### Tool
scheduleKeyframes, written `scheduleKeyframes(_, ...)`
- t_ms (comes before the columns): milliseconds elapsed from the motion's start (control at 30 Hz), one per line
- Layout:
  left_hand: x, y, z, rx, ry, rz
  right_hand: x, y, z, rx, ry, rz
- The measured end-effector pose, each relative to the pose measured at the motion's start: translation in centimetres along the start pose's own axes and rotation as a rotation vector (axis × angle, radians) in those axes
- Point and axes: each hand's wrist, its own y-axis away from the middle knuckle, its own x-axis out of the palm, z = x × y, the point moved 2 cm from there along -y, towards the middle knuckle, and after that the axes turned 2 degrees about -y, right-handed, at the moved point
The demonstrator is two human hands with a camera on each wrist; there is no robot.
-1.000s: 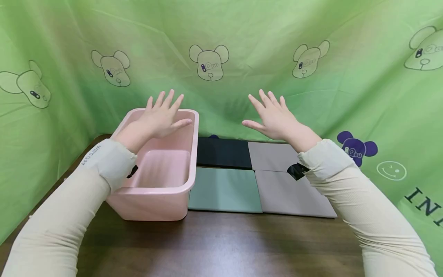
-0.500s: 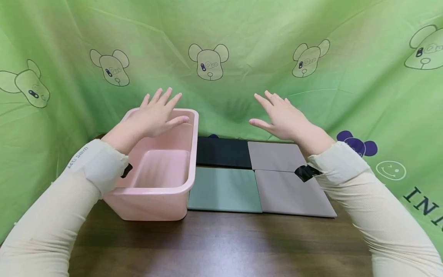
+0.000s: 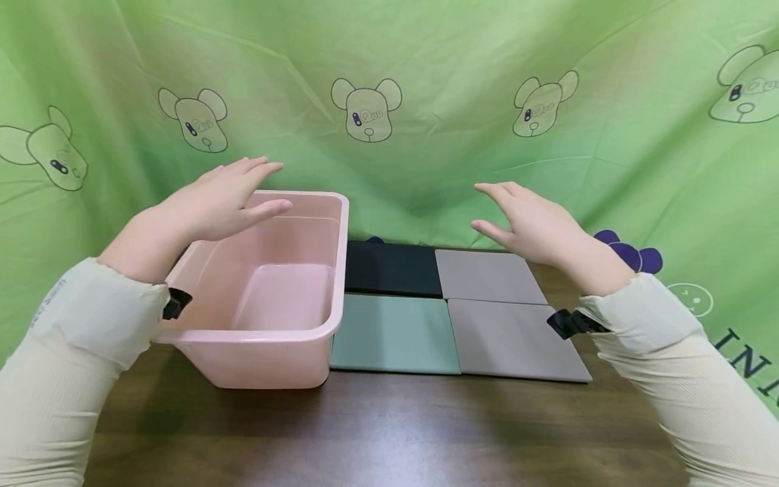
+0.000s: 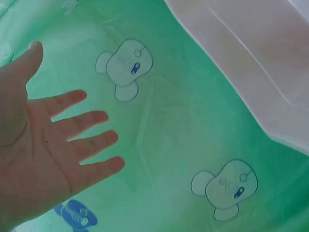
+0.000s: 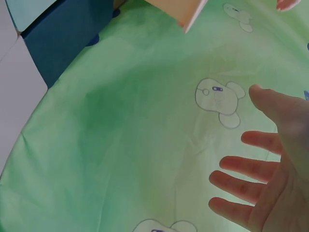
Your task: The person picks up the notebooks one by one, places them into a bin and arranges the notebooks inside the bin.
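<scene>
head view looks down, wrist views share cloth [image 4: 164,121].

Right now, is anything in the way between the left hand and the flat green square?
Yes: the pink tub. It stands close beside the green square, on the side toward the left hand.

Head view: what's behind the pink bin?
Green cloth shows above the far rim of the pink bin. The left hand covers some of that cloth; the bin hides whatever lies low behind it.

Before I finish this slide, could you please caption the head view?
Left hand and right hand raised empty; pink bin beside four flat panels on a brown table.
</scene>
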Motion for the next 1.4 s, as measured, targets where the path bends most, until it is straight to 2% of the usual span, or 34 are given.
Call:
scheduleKeyframes(167,-0.1,1.3,1.5,-0.01,0.063,0.0,0.2,1.3,-1.0,0.024,-0.027,-0.009)
scheduleKeyframes(367,0.7,2.6,4.0,-0.007,0.117,-0.021,0.9,2.8,-2.8,0.049,-0.065,-0.035)
scheduleKeyframes(533,1.4,3.7,6.1,-0.048,0.13,-0.016,1.9,3.8,-4.4,0.064,-0.115,-0.039)
scheduleKeyframes(767,2.4,4.5,8.1,-0.085,0.143,-0.008,3.3,4.9,-5.8,0.066,-0.141,-0.054)
scheduleKeyframes(967,4.0,5.0,9.9,-0.1,0.154,0.0,4.6,5.6,-6.7,0.079,-0.158,-0.044)
scheduleKeyframes(1167,5.5,5.2,10.5,-0.064,0.156,-0.025,5.7,6.4,-7.8,0.082,-0.218,-0.062)
scheduleKeyframes(1400,6.8,5.5,10.9,-0.041,0.154,-0.051,7.6,7.3,-9.1,0.139,-0.296,-0.069)
